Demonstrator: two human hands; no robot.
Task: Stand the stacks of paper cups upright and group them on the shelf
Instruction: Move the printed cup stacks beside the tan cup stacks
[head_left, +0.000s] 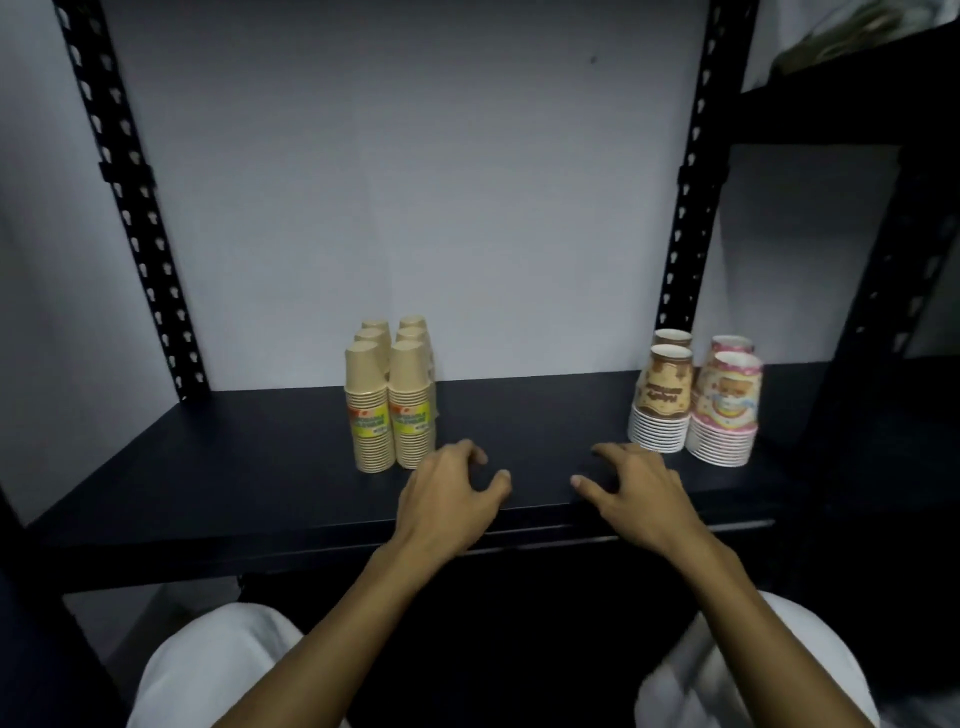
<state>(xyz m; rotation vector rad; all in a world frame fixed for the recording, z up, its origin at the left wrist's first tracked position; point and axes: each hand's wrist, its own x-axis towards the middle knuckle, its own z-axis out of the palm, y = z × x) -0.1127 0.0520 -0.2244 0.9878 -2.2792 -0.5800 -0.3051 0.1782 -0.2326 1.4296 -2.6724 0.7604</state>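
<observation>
Head view of a black metal shelf board set between black perforated uprights against a pale grey wall. Left of centre stands a tight cluster of six tall stacks of plain tan paper cups, all upright with their bases up, in two rows running front to back; the two front stacks carry yellow-green labels, and the stacks touch or nearly touch one another. Toward the right end of the board stands a second group: two shorter stacks of brown printed paper cups with white rims, one behind the other, and just beside them on the right two stacks of pink cartoon-printed paper cups, likewise upright and arranged front to back. The two groups are well apart, with bare shelf between them. The left hand lies at the front of the shelf just right of the tan cluster, fingers loosely curled and holding nothing. The right hand lies near the brown stacks, fingers spread and relaxed, also holding nothing. Both bare forearms reach in from below, over white-clad knees.
</observation>
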